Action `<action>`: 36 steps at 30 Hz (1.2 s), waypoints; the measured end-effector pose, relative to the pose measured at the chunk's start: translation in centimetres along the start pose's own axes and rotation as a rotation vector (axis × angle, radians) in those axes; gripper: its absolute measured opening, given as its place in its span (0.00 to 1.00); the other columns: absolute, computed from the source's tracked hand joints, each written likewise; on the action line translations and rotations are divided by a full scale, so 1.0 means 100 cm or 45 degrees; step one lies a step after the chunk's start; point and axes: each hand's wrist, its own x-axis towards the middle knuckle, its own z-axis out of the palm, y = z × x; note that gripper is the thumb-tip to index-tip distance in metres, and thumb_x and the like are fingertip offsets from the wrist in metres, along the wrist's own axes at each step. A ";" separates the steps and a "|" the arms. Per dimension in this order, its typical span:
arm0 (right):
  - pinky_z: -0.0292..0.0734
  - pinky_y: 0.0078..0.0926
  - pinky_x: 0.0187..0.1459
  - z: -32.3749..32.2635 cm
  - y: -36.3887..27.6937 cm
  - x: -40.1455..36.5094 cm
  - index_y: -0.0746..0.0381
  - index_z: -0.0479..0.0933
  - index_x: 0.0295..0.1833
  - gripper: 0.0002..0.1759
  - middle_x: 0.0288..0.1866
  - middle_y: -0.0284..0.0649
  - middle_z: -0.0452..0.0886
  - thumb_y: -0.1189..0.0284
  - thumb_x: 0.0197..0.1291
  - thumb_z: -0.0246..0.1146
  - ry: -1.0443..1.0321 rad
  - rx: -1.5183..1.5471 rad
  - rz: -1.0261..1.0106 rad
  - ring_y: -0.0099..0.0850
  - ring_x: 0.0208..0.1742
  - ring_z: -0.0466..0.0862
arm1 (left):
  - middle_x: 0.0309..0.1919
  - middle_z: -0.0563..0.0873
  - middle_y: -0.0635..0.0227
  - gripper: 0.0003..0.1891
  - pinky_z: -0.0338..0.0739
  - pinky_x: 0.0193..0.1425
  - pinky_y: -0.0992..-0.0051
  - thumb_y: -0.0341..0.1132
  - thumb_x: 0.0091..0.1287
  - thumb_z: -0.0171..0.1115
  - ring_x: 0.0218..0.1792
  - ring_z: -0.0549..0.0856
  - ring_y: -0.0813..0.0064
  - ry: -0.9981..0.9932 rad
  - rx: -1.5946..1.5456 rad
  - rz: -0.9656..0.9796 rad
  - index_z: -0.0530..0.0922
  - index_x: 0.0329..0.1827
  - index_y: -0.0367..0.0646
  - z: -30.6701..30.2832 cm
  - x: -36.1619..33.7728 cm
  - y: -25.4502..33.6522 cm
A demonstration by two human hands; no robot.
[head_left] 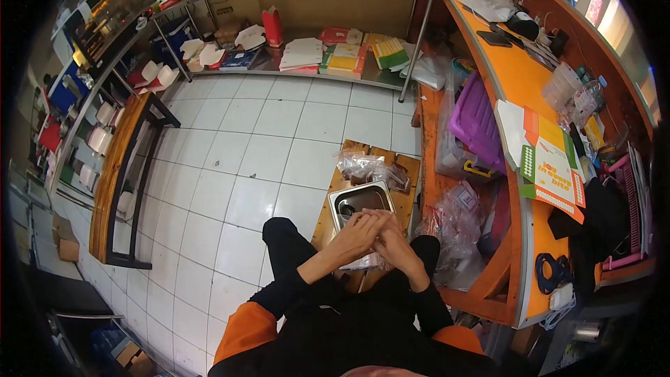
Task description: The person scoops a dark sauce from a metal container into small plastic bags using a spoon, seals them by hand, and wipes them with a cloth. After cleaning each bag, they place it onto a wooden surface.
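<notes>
Head cam, looking down at my lap: left hand [357, 232] and right hand [392, 241] are pressed together, fingers folded over each other, so each grip reads closed. Can't tell if anything small sits between them. A bit of pale plastic shows just under the hands, too hidden to ID. Hands hover over the near edge of a rectangular stainless-steel tray [359, 200], which sits on a low wooden slatted surface [407, 199] in front of my knees, approx centre frame. Tray has a small dark item inside near its left wall, too small to make out. Crumpled clear plastic bags [368, 167] lie on the same surface just behind the tray, at its far rim. A heap of clear plastic bags [455, 220] sits to the right, beside my right knee. Further right runs a long orange surface [513, 80] w/ flat printed orange-and-yellow cartons [553, 164] on it; a purple plastic crate [478, 119] stands below its edge. White tiled floor [244, 167] on the left.
</notes>
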 end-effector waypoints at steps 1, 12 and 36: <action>0.59 0.39 0.61 0.002 0.003 -0.003 0.63 0.75 0.50 0.26 0.64 0.41 0.65 0.77 0.39 0.67 0.024 -0.047 0.045 0.44 0.62 0.63 | 0.48 0.73 0.61 0.31 0.59 0.63 0.62 0.36 0.54 0.59 0.50 0.73 0.66 0.003 0.054 -0.014 0.62 0.61 0.34 0.002 -0.002 0.000; 0.57 0.40 0.61 0.012 -0.003 -0.004 0.61 0.77 0.47 0.22 0.66 0.37 0.63 0.75 0.41 0.67 -0.019 -0.201 0.238 0.41 0.64 0.62 | 0.50 0.73 0.63 0.36 0.55 0.65 0.54 0.46 0.49 0.66 0.55 0.71 0.67 -0.081 0.104 -0.022 0.64 0.59 0.36 -0.002 -0.015 -0.011; 0.64 0.28 0.44 0.010 0.090 -0.015 0.61 0.79 0.36 0.10 0.34 0.39 0.74 0.78 0.47 0.56 0.150 -1.082 0.145 0.34 0.40 0.73 | 0.43 0.79 0.65 0.37 0.67 0.57 0.70 0.66 0.64 0.37 0.47 0.76 0.72 0.039 -2.235 -1.359 0.73 0.50 0.37 0.111 -0.052 -0.147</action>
